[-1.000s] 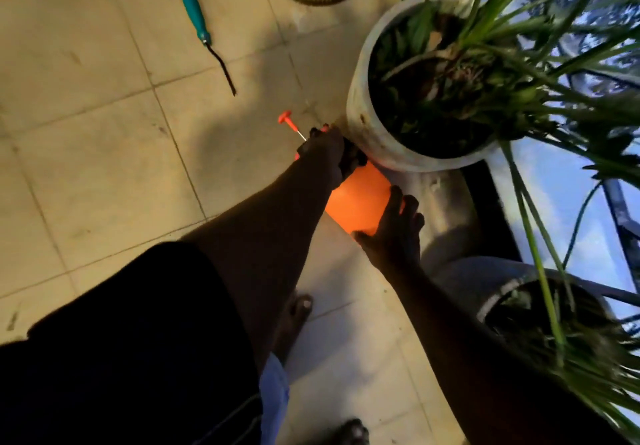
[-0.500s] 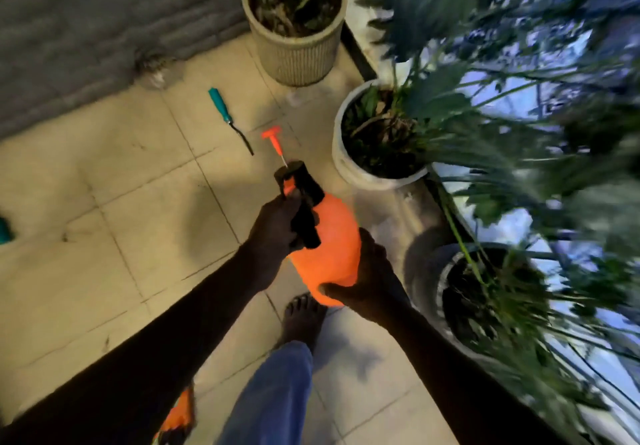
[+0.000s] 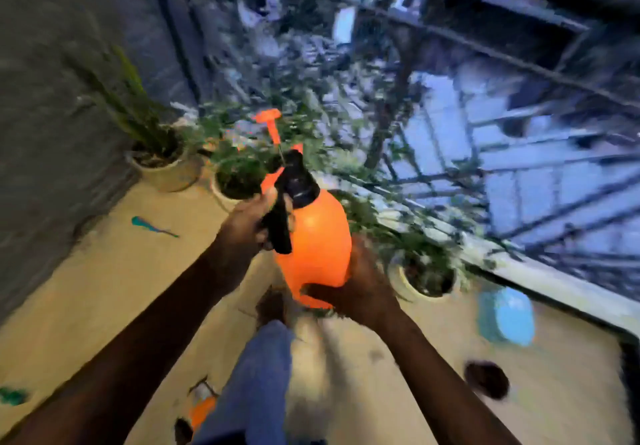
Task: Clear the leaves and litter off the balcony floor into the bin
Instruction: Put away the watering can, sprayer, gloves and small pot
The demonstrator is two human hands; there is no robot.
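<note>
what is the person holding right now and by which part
The orange spray bottle, with both hands: the left hand is curled round its black grip near the top, and the right hand holds the bottle's lower side.

Orange sprayer (image 3: 313, 240) with black head is held off the floor (image 3: 104, 288), tilted slightly; trigger handle is gripped by left hand (image 3: 247, 226), base is cupped by right hand (image 3: 360, 285). Dark litter clump (image 3: 486, 384) is seen on the tiles at right. Blurred orange-white scrap (image 3: 202, 406) lies bottom centre.
</note>
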